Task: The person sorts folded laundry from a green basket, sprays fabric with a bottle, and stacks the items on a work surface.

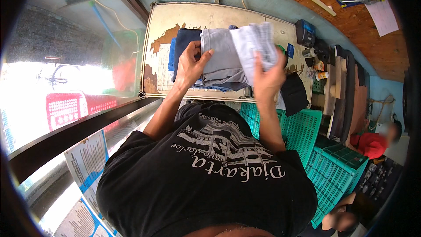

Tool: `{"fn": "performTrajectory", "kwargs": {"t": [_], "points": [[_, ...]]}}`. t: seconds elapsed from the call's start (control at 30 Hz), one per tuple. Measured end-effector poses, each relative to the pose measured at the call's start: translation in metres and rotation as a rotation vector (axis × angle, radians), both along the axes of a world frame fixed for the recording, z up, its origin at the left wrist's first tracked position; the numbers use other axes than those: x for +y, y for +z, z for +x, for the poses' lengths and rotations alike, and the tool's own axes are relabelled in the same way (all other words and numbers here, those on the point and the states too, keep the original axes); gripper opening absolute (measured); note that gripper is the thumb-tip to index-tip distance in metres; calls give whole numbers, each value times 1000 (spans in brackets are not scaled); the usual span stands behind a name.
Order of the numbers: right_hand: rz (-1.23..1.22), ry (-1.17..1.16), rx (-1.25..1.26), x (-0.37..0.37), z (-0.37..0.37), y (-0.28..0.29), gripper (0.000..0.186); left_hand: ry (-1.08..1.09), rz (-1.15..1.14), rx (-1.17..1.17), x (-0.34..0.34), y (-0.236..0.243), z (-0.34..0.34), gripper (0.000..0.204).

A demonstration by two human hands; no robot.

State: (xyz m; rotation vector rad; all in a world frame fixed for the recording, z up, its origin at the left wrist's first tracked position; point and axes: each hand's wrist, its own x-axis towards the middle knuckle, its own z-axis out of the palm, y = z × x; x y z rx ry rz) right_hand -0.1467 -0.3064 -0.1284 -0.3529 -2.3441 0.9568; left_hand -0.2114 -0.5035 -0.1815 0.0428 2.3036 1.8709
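Note:
A grey folded garment lies on a pile of clothes in front of me. My left hand is closed on its left edge, thumb on top. Under and left of it show a dark navy folded garment and a strip of blue cloth. My right hand, somewhat blurred, grips a white folded cloth with faint grey stripes, tilted up over the grey garment's right end. Its fingers are partly hidden by the cloth.
The worn cream table has peeling patches. Black cloth hangs at its right edge, near small cups and a dark box. Green plastic crates stand at lower right. Glass borders the left. Other people sit at far right.

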Motion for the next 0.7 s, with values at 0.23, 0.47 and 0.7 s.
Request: {"fn": "performTrajectory", "kwargs": {"t": [0.23,0.47,0.7], "points": [[377,415,-156,-56,-5,-27,74,7,213,-13,-4,-24,-5,24],[398,502,-166,-47,-4,-14,65,46,296,-267,-5,-11,-3,46],[72,327,-39,-5,-9,-6,36,-36,-46,-75,0,-3,-6,64]]}}
